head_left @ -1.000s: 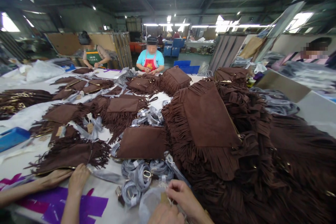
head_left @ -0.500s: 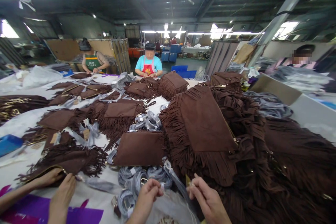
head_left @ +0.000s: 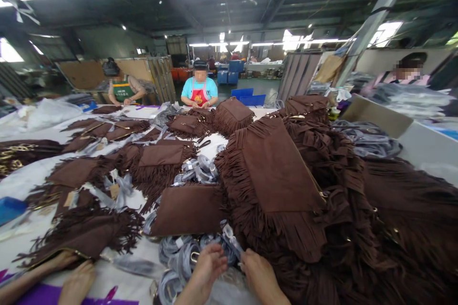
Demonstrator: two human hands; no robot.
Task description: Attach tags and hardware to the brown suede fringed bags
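**Both hands meet over the wrapped straps at the table's near edge**

Our left hand point(head_left: 206, 266) and right hand point(head_left: 258, 274) sit close together at the bottom of the view. Their fingers curl inward and nearly touch. We cannot tell what they pinch, since the fingertips hide it. A crinkled clear plastic bag point(head_left: 232, 293) lies under and between them.

The wrapped straps point(head_left: 184, 253) lie just ahead and to the left, touching the left hand, which is the nearer one. They are grey coils sleeved in film, with a metal buckle showing. One wrapped length runs up and away from the gap between the hands.

Beyond the straps a flat suede bag point(head_left: 189, 209) lies smooth and rectangular, its long side running across our view. To the right rises a heap of fringed bags point(head_left: 286, 176) in matte brown nap, their cut tassels hanging down.

At far left a co-worker's hand point(head_left: 73, 283) rests on the white table point(head_left: 107, 279) beside another fringed piece.
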